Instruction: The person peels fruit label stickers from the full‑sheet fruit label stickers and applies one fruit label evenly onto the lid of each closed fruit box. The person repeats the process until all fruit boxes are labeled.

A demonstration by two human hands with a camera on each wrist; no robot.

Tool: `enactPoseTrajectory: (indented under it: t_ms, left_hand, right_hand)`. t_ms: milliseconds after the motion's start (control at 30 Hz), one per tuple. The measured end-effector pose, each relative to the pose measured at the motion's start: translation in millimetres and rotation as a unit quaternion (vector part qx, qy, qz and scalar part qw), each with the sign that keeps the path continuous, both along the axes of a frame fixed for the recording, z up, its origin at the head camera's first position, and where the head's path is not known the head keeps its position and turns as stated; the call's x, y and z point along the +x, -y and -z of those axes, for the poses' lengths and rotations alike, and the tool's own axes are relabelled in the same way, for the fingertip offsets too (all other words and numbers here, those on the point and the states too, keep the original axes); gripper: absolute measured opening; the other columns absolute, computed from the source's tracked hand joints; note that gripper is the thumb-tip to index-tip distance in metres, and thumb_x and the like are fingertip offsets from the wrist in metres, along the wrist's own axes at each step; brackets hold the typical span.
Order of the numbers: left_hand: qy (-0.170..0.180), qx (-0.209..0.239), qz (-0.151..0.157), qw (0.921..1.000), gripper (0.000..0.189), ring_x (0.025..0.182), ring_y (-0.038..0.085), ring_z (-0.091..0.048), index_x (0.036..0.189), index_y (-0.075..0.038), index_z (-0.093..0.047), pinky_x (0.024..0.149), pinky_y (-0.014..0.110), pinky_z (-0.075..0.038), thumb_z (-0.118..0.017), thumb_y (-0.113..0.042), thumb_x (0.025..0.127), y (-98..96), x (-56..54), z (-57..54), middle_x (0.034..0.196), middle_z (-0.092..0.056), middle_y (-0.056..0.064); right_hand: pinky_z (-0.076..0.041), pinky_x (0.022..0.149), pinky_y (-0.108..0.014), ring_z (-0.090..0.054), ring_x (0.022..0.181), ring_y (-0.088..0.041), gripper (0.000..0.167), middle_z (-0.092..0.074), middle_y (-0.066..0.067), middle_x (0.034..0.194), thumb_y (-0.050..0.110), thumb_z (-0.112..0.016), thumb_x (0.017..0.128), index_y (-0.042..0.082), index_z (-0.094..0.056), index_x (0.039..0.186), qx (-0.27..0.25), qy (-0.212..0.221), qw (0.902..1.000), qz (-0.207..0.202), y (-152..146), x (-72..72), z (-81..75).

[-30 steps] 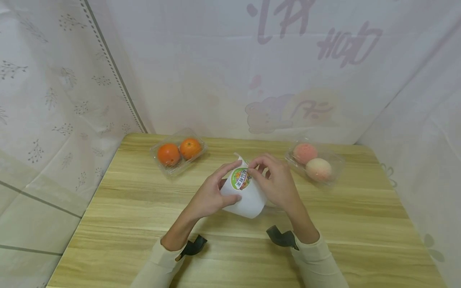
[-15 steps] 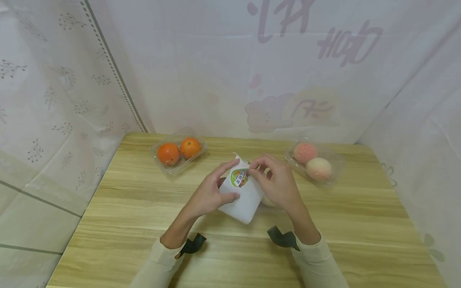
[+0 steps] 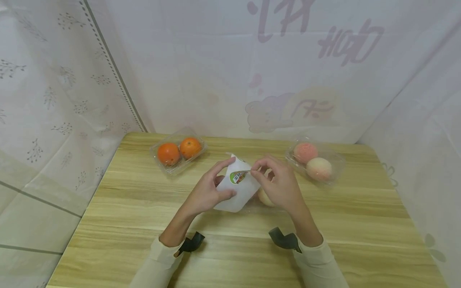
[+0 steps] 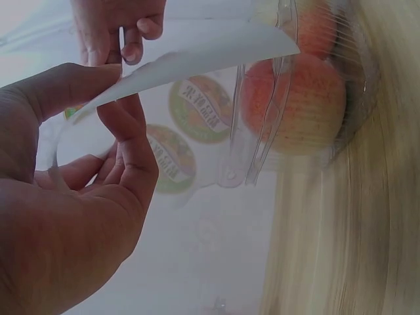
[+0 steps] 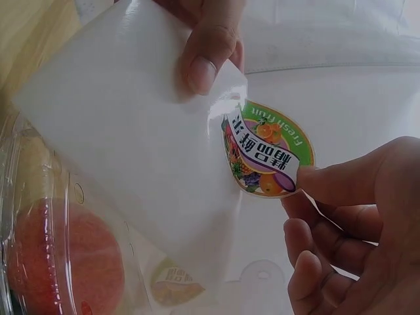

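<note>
My left hand (image 3: 207, 190) grips a white sheet of stickers (image 3: 230, 202), bent over between thumb and fingers. Between thumb and forefinger, my right hand (image 3: 282, 186) pinches the edge of a round fruit sticker (image 5: 269, 154) with a green border and printed fruit. Most of that sticker stands off the sheet in the right wrist view, while its left edge meets the bent paper. More round stickers (image 4: 200, 108) show on the sheet in the left wrist view. Under the hands is a clear plastic box with red-yellow peach-like fruits (image 4: 298, 102), mostly hidden in the head view.
A clear box (image 3: 172, 170) with two orange fruits (image 3: 168, 154) stands at the back left of the wooden table (image 3: 230, 256). At the back right, another clear box (image 3: 336, 160) holds one pink and one pale peach (image 3: 319, 169). Printed curtains surround the table.
The sheet has tilted and shifted left with my left hand. My right hand has drawn slightly right, and the sticker now lifts away from the paper. More fruit shows beneath the hands.
</note>
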State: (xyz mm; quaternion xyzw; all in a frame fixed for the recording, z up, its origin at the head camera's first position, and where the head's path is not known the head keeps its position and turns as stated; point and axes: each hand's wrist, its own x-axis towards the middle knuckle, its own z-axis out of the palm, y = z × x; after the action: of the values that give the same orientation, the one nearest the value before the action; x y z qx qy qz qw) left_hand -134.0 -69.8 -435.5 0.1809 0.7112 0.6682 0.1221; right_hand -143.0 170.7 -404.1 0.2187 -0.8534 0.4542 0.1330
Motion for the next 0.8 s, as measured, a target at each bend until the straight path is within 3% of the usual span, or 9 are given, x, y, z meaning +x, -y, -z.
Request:
enactPoseTrajectory:
  t_ms: [300, 800]
  left_hand:
    - [0.022, 0.018, -0.001, 0.9996, 0.09, 0.111, 0.036, -0.073, 0.17, -0.017, -0.042, 0.081, 0.045, -0.065, -0.076, 0.01, 0.091, 1.5, -0.6, 1.8, 0.156, -0.05, 0.014]
    - [0.034, 0.014, -0.018, 0.9991, 0.095, 0.118, 0.04, -0.072, 0.172, -0.019, -0.037, 0.082, 0.049, -0.065, -0.077, 0.011, 0.09, 4.3, -1.2, -0.2, 0.152, -0.052, 0.02]
  right_hand:
    - [-0.05, 0.069, -0.027, -0.063, 0.089, -0.018, 0.004, -0.074, 0.0, 0.101, 0.004, -0.079, 0.099, 0.005, -0.075, 0.1, -0.004, 0.019, 0.9998, 0.0, -1.4, 2.5, -2.2]
    - [-0.052, 0.066, -0.028, -0.065, 0.087, -0.017, 0.01, -0.075, 0.0, 0.099, -0.003, -0.077, 0.097, 0.007, -0.075, 0.1, -0.01, 0.017, 0.9998, 0.007, -4.4, 3.0, 1.6]
